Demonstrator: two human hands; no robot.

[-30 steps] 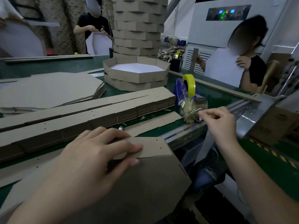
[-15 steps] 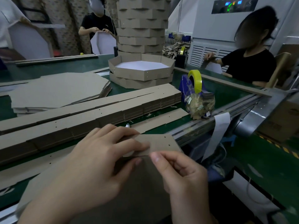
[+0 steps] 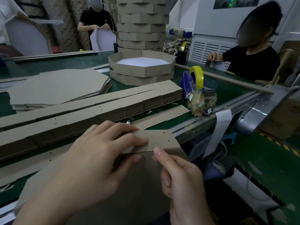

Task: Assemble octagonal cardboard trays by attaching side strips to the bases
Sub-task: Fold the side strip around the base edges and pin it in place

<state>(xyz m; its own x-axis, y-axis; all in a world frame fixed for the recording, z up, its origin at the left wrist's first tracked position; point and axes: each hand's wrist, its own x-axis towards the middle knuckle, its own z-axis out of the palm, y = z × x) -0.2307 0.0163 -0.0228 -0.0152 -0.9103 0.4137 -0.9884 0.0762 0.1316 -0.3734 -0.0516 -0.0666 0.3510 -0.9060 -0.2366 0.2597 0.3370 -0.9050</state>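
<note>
Green table [image 3: 65, 65]: strip stacks [image 3: 97, 111], tape dispenser [image 3: 193, 83] behind side strip [image 3: 160, 140].

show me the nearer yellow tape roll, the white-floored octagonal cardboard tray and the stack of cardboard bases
nearer yellow tape roll [image 3: 199, 78]: head view, outer band
white-floored octagonal cardboard tray [image 3: 142, 71]: head view, front wall
stack of cardboard bases [image 3: 56, 86]: head view, top sheet
</note>
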